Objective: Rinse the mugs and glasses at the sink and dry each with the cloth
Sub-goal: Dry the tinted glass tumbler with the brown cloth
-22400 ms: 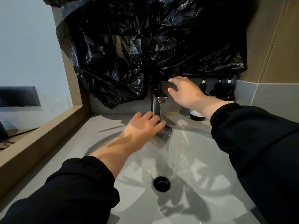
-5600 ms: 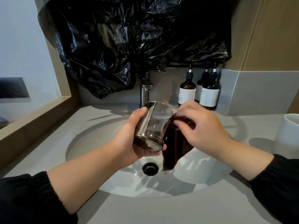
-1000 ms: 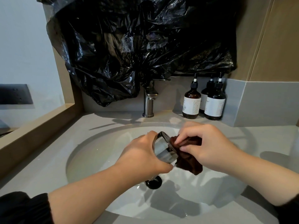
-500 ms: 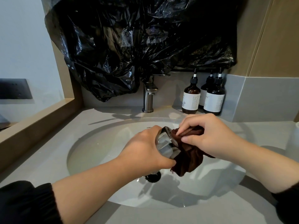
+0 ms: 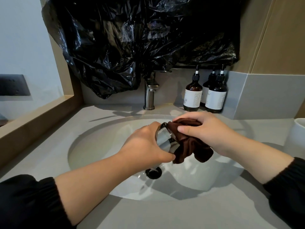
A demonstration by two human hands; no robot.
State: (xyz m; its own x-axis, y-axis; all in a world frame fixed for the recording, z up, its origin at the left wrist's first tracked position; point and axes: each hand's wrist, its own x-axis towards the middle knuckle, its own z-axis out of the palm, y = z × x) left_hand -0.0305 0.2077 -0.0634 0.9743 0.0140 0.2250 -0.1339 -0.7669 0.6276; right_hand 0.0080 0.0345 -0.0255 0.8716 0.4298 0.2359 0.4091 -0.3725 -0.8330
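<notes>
Over the white sink basin my left hand grips a smoky clear glass, tipped with its mouth toward the right. My right hand holds a dark brown cloth bunched against the glass's mouth, its loose end hanging down. A white mug stands on the counter at the right edge, partly cut off by the frame. The faucet behind the basin shows no running water.
Three brown pump bottles stand at the back right of the grey counter. A black plastic bag hangs over the wall above the faucet. The drain sits below my hands. A wooden ledge borders the left side.
Both hands stay together over the basin while the cloth shifts against the glass's mouth. Much earlier my left hand held the glass under the faucet while my right hand was at its handle.
</notes>
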